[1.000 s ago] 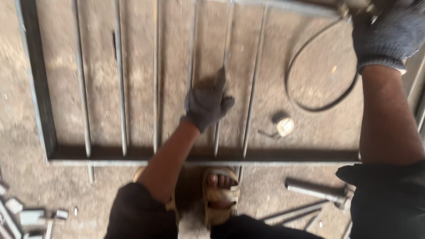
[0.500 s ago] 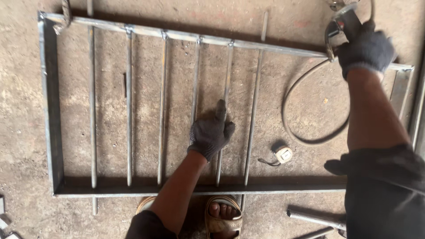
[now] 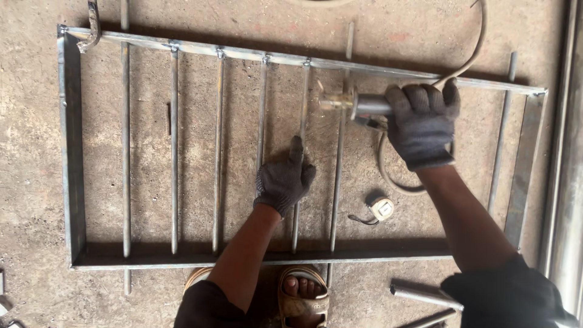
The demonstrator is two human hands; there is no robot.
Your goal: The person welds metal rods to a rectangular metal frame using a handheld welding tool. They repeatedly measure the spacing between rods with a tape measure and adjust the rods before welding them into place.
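A rectangular steel frame [image 3: 70,152] with several round vertical bars lies flat on the concrete floor. My left hand [image 3: 283,179], in a dark knit glove, presses down on one of the middle bars [image 3: 300,103]. My right hand [image 3: 422,121], also gloved, grips a welding electrode holder [image 3: 355,104] pointing left, its tip close to the top of the neighbouring bar [image 3: 339,176]. A cable [image 3: 470,54] runs from the holder up to the top right and loops under my wrist.
A small tape measure [image 3: 381,208] lies on the floor inside the frame. Loose steel tubes [image 3: 425,296] lie at the bottom right, a long steel section [image 3: 568,182] runs along the right edge. My sandalled foot [image 3: 302,297] rests below the frame's lower rail.
My right hand has come down from the frame's upper right corner to the middle bars with the holder. The view has tilted so the whole frame shows. My left hand stays on its bar.
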